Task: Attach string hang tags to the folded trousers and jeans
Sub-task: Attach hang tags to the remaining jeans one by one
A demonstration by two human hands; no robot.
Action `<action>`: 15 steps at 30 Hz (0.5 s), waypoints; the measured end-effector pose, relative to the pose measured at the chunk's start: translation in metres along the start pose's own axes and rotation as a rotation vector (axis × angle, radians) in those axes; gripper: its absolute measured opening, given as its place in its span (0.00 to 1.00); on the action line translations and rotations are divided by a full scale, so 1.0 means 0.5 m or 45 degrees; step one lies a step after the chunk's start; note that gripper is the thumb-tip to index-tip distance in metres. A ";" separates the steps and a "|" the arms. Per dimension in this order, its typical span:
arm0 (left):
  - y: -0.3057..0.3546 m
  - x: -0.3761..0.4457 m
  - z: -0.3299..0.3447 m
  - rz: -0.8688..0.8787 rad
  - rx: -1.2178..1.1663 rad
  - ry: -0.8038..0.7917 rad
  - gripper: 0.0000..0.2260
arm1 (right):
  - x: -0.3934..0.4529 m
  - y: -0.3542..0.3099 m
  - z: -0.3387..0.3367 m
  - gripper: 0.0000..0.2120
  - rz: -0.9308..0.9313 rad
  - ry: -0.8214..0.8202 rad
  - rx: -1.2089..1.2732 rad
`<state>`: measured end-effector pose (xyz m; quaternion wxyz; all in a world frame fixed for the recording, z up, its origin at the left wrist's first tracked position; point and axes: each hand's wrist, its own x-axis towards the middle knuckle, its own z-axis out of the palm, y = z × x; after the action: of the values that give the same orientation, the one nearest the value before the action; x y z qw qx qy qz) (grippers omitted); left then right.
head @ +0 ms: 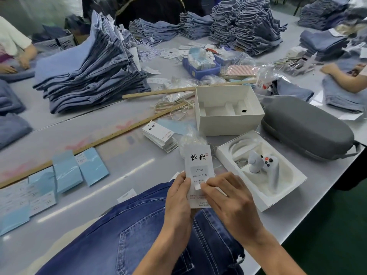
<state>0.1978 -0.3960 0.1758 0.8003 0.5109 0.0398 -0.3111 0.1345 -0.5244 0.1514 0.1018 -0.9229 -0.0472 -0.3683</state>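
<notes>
A white hang tag [198, 163] with black characters and "1103#" printed on it is held upright above dark blue jeans [127, 235] lying at the table's near edge. My left hand [178, 197] grips the tag's left edge, thumb on its face. My right hand [228, 197] pinches a small white sticker against the tag's lower middle. A stack of the same white tags [158, 135] lies just beyond, next to a clear bag of strings [188, 137].
Blue cards [67, 171] lie in rows at the left beside a long wooden ruler [111, 135]. An open white box [228, 110], a tray with a white controller [262, 161] and a grey case [305, 130] stand at the right. Stacks of folded jeans [89, 72] fill the far table, where other people's hands work.
</notes>
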 end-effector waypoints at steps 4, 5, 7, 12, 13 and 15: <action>-0.001 0.005 -0.006 0.032 0.019 -0.016 0.10 | 0.012 -0.004 -0.001 0.09 0.016 -0.109 0.034; -0.003 0.007 -0.009 0.056 0.069 -0.037 0.10 | 0.016 -0.003 -0.003 0.09 0.013 -0.145 0.053; -0.005 0.011 -0.016 0.084 0.139 -0.055 0.11 | 0.019 0.006 -0.009 0.09 -0.011 -0.247 0.079; -0.011 0.031 -0.035 0.095 0.151 0.009 0.13 | 0.004 0.015 -0.009 0.14 0.105 -0.434 0.232; -0.014 0.033 -0.038 0.094 0.161 0.004 0.14 | 0.002 0.013 -0.004 0.13 0.239 -0.367 0.339; -0.021 0.033 -0.041 0.094 0.182 -0.029 0.16 | 0.003 0.011 0.004 0.13 0.713 -0.176 0.663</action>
<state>0.2106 -0.3893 0.1513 0.7731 0.5643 -0.0105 -0.2893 0.1378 -0.5292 0.1503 0.4259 -0.8660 0.1080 -0.2389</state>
